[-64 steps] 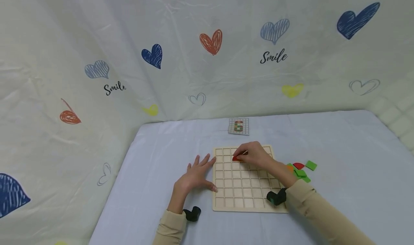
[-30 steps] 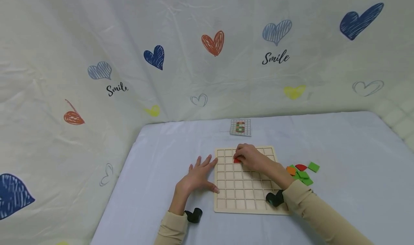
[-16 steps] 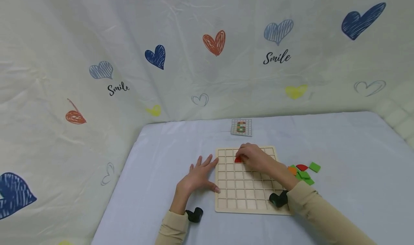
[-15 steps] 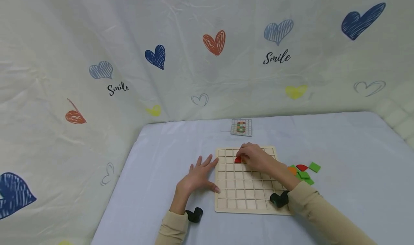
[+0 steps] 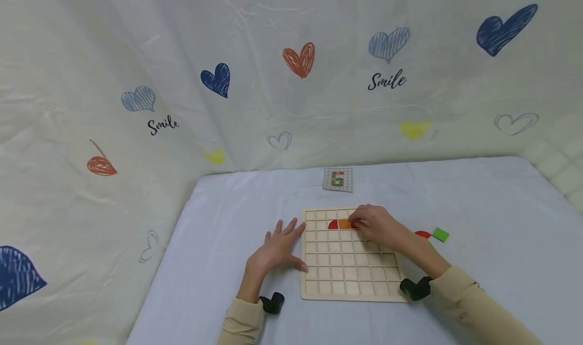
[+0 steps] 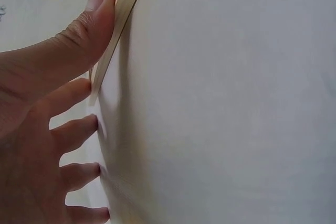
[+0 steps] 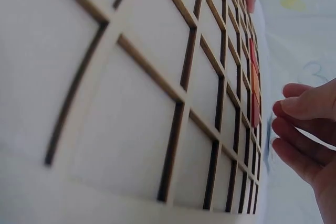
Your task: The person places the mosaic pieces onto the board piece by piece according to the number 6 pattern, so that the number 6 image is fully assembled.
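Observation:
A pale wooden grid board lies on the cloth. One row near its far edge holds a red quarter-round piece, an orange piece beside it and a second red piece. My right hand is at that second red piece; in the right wrist view the hand has loosely bent fingers, a small gap from the piece and nothing visible held. With fingers spread, my left hand touches the board's left edge; its thumb rests on the rim in the left wrist view.
Right of the board lie a red piece and a green piece; my right forearm covers most of what lies beside them. A card with a coloured figure sits beyond the board. Black devices are on both wrists.
My right hand has shifted right along the row. An orange piece and a second red piece now show beside the first red one. The left hand stays at the board's edge.

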The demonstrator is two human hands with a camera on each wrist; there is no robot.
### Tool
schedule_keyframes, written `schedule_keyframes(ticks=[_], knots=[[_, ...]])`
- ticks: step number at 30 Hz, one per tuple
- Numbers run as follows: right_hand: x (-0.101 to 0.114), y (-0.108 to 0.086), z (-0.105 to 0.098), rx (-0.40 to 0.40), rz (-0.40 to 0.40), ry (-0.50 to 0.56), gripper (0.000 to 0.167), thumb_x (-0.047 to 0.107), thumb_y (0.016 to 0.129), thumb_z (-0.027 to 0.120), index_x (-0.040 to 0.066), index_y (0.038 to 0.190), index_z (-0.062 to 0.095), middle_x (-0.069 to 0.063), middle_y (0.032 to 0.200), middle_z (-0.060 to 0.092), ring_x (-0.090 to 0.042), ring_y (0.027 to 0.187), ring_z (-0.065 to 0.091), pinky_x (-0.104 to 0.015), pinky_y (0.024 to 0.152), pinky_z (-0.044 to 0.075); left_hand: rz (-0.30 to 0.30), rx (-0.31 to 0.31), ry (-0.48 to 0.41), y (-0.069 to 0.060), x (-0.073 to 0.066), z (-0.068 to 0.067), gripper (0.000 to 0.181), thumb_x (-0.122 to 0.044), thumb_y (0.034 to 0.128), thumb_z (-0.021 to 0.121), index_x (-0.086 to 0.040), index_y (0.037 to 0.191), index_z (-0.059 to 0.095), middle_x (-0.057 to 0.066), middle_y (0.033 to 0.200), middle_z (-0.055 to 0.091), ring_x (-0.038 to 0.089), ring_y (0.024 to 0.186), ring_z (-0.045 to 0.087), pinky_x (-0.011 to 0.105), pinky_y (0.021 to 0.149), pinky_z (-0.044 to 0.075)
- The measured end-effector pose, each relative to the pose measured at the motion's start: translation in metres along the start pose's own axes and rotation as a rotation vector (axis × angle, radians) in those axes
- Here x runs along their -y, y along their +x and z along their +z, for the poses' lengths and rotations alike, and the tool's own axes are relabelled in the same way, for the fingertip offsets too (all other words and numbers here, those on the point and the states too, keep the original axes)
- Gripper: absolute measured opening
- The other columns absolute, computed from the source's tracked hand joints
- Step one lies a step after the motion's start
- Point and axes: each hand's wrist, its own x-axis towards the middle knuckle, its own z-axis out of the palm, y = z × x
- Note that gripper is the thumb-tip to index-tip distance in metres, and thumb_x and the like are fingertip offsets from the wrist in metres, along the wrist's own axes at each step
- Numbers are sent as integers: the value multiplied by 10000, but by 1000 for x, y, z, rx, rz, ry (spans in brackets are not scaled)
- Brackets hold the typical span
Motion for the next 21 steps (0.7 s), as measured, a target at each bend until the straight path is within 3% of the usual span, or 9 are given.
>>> schedule_keyframes(ticks=[10,21], knots=[[-3,-23,-22,-44,55,3,226,-111,838,751,40,1006,769,-83,1034,761,-308,1002,709,-479,832,598,3,3,-3,1,1,0,1106,-350,724,943,-186,1629,329,75,1729,168,442,1590,17,710,1222,79],[-11,-50,-29,-60,102,-49,251,-83,816,778,38,1035,766,-110,1058,753,-333,998,701,-496,818,594,9,18,1,1,2,-2,1110,-348,728,942,-194,1633,319,67,1731,159,437,1591,5,708,1224,72]])
